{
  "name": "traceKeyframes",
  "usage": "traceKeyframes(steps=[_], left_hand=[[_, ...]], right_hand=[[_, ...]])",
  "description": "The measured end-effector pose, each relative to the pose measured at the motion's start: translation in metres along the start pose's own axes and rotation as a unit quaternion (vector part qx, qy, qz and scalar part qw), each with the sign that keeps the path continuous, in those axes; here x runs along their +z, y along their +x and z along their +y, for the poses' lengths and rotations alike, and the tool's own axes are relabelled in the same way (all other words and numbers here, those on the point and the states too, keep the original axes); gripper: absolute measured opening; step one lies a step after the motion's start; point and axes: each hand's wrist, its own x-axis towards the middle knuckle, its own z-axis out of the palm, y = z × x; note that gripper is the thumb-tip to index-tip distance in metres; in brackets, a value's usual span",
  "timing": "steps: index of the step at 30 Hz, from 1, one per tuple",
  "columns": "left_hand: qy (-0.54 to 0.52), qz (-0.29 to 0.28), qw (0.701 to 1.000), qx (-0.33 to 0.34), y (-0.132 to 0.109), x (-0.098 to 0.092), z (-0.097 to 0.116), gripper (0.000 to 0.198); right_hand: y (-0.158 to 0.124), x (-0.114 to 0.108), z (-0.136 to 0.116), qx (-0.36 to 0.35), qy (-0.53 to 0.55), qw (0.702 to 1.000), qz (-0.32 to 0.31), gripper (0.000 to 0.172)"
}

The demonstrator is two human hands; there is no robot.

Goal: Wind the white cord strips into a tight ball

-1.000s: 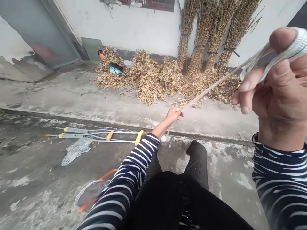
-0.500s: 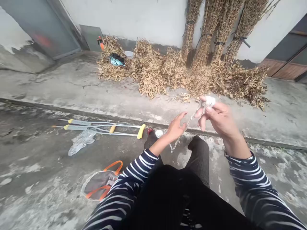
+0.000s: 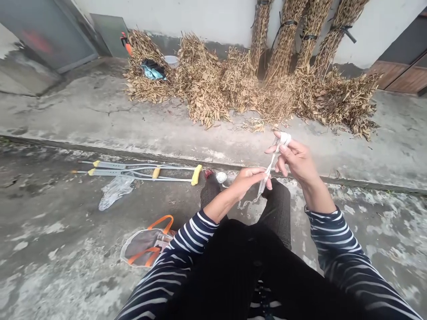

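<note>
My right hand [image 3: 295, 159] is raised over my knees, with a flat white strip [image 3: 284, 139] wound around its fingers. The strip runs down from those fingers to my left hand [image 3: 248, 182], whose fingers curl around it. Below that hand, a thin strand of it hangs in a loose loop [image 3: 247, 204] above my black-trousered knee [image 3: 275, 204]. A small white roll or ball [image 3: 220, 178] lies on the ground just left of my left hand, next to my foot.
Aluminium crutches with yellow grips [image 3: 143, 172] lie on the ground at left, near a crumpled plastic bag [image 3: 115, 193]. An orange-handled mesh bag [image 3: 147, 244] sits by my left side. Piled dried plants [image 3: 207, 80] and tied hanging bundles [image 3: 287, 40] line the far wall.
My hands have come closer together, and my left hand has gone from spread fingers to curling around the strip. One second ago, my right hand was close to the camera, with the strip stretched taut.
</note>
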Motion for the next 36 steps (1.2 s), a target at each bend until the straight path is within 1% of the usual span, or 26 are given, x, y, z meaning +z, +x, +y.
traceKeyframes(steps=[4, 5, 7, 9, 11, 13, 14, 16, 17, 18, 19, 21, 23, 25, 26, 27, 29, 30, 33, 36], left_hand=[[-0.002, 0.005, 0.999, -0.037, -0.02, -0.006, -0.007, 0.032], [-0.011, 0.004, 0.999, -0.045, -0.024, -0.008, -0.01, 0.032], [-0.065, -0.007, 0.995, -0.071, -0.03, -0.013, -0.018, 0.033], [-0.134, -0.015, 0.985, -0.105, -0.031, -0.02, -0.028, 0.034], [-0.177, -0.009, 0.974, -0.139, -0.027, -0.028, -0.039, 0.035], [-0.174, -0.009, 0.971, -0.166, -0.02, -0.036, -0.048, 0.036], [-0.152, -0.012, 0.973, -0.172, -0.016, -0.039, -0.051, 0.036], [-0.066, -0.001, 0.987, -0.149, -0.008, -0.041, -0.052, 0.033], [-0.006, 0.021, 0.993, -0.119, -0.004, -0.041, -0.049, 0.031], [0.057, 0.054, 0.994, -0.078, 0.0, -0.04, -0.045, 0.029], [0.117, 0.092, 0.988, -0.034, 0.004, -0.037, -0.04, 0.03], [0.207, 0.16, 0.964, 0.041, 0.01, -0.031, -0.025, 0.038], [0.25, 0.197, 0.944, 0.086, 0.015, -0.022, -0.01, 0.047], [0.259, 0.215, 0.935, 0.113, 0.021, -0.012, 0.002, 0.051], [0.256, 0.222, 0.933, 0.119, 0.024, -0.008, 0.005, 0.049], [0.249, 0.228, 0.933, 0.123, 0.027, -0.004, 0.008, 0.044], [0.229, 0.238, 0.935, 0.129, 0.032, 0.001, 0.009, 0.025], [0.215, 0.239, 0.938, 0.131, 0.034, 0.002, 0.008, 0.02], [0.149, 0.221, 0.957, 0.113, 0.035, -0.002, 0.002, 0.029], [0.094, 0.182, 0.977, 0.06, 0.031, -0.013, -0.008, 0.03]], right_hand=[[0.005, -0.006, 0.017, -0.022, -0.038, 0.999, 0.02, 0.049], [0.006, -0.007, 0.02, -0.024, -0.039, 0.999, 0.024, 0.05], [0.006, -0.006, 0.023, -0.024, -0.032, 0.999, 0.03, 0.052], [0.006, -0.004, 0.022, -0.021, -0.016, 0.999, 0.032, 0.054], [0.006, -0.002, 0.017, -0.025, 0.001, 0.999, 0.026, 0.053], [0.006, 0.0, 0.009, -0.04, 0.011, 0.999, 0.009, 0.05], [0.005, 0.001, 0.004, -0.047, 0.011, 0.999, -0.003, 0.047], [0.004, 0.004, -0.004, -0.056, 0.003, 0.998, -0.029, 0.042], [0.004, 0.005, -0.007, -0.055, -0.003, 0.998, -0.04, 0.041], [0.004, 0.006, -0.01, -0.053, -0.008, 0.997, -0.049, 0.041], [0.004, 0.007, -0.012, -0.049, -0.012, 0.997, -0.055, 0.041], [0.005, 0.009, -0.014, -0.04, -0.02, 0.997, -0.062, 0.042], [0.006, 0.013, -0.012, -0.034, -0.024, 0.997, -0.066, 0.044], [0.009, 0.019, -0.009, -0.032, -0.021, 0.997, -0.071, 0.046], [0.01, 0.022, -0.007, -0.033, -0.018, 0.997, -0.073, 0.046], [0.011, 0.025, -0.006, -0.035, -0.015, 0.997, -0.074, 0.046], [0.013, 0.032, -0.004, -0.04, -0.013, 0.996, -0.076, 0.045], [0.013, 0.034, -0.004, -0.042, -0.014, 0.996, -0.075, 0.045], [0.015, 0.034, -0.005, -0.036, -0.034, 0.997, -0.061, 0.046], [0.018, 0.027, 0.0, -0.023, -0.056, 0.997, -0.043, 0.045]])
